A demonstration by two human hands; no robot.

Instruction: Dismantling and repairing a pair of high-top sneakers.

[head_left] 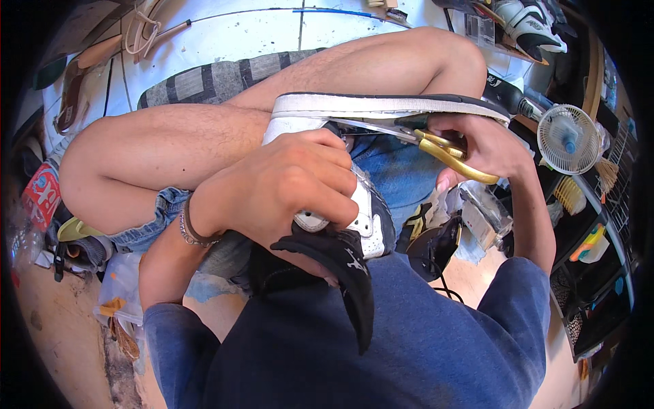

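A white and black sneaker (373,232) lies on its side across my lap, its white sole (361,105) facing away from me and its black tongue hanging toward my belly. My left hand (293,184) grips the shoe's upper with curled fingers, partly hiding it. My right hand (487,143) holds scissors with gold-coloured handles (463,167); the silver blades lie along the inner edge of the sole, their tips hidden near the shoe's dark part. Whether the blades touch the material I cannot tell.
My bare crossed legs (129,150) rest on a pale tiled floor by a grey patterned cushion (191,88). At right stand a small white fan (567,140), another sneaker (528,31) and black racks (593,293). Clear packaging (484,218), bags and loose footwear surround me.
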